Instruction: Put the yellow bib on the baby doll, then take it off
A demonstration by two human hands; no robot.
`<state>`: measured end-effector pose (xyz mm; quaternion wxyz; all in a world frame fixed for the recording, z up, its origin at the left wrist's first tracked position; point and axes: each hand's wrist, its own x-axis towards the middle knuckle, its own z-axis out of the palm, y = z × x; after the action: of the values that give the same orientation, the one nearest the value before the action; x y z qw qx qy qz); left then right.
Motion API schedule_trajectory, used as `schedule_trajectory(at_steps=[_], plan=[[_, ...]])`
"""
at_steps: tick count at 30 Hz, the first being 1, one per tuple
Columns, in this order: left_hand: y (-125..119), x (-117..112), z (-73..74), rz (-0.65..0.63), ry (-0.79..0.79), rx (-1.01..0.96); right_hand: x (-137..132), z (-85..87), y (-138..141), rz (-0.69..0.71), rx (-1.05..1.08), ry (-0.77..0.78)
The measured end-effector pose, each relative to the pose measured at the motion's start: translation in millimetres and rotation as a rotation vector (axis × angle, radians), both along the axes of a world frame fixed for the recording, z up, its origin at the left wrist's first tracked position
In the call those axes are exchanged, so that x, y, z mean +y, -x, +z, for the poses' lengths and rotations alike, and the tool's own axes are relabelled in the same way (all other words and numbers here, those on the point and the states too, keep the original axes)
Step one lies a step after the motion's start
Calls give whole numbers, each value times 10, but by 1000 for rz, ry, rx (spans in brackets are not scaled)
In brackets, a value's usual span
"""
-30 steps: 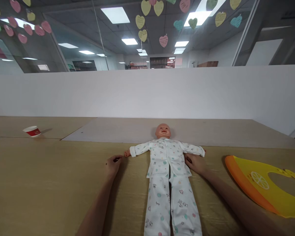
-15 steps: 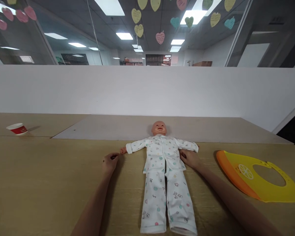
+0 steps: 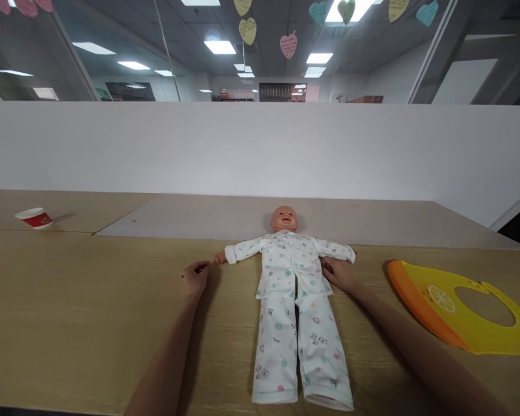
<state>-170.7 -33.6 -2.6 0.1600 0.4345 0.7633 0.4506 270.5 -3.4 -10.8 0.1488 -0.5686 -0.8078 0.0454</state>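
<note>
At far left, a red-and-white paper cup lies on its side on the worktop. Nearer, the left hand rests half curled, narrow rather than wide, just beside the small outstretched hand of a baby doll; it appears to hold nothing. The doll lies face up at the centre, arms spread, in white patterned pyjamas, its legs toward the person. The right hand lies against the pyjamas' side below the left sleeve, and I cannot tell whether it grips the cloth. At right lies a yellow-and-orange bib. The frame cuts off both forearms, and the right fingertips are hard to make out against the fabric.
</note>
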Motion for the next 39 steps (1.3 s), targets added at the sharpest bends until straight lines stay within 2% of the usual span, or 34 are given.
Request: schedule_trajectory(at_steps=[5,10,14,22,28,36,39], plan=[[-4,4,-7,-30,-23,-18,4,-1,-1,11,7,-1],[53,25,-61,48,-59,5,-2,8,3,2,7,1],[52,40,-86,47,-61,11,-9,22,7,7,2,6],[29,14,-55,39,-23,55,-2,2,-4,35,36,5],[35,35,-82,34,-117,31,12,-21,-21,41,22,-6],[9,6,-8,25,-28,73,-1,-7,3,7,1,-8],[3,10,-6,-2,-92,43,-4,3,4,12,-2,-8]])
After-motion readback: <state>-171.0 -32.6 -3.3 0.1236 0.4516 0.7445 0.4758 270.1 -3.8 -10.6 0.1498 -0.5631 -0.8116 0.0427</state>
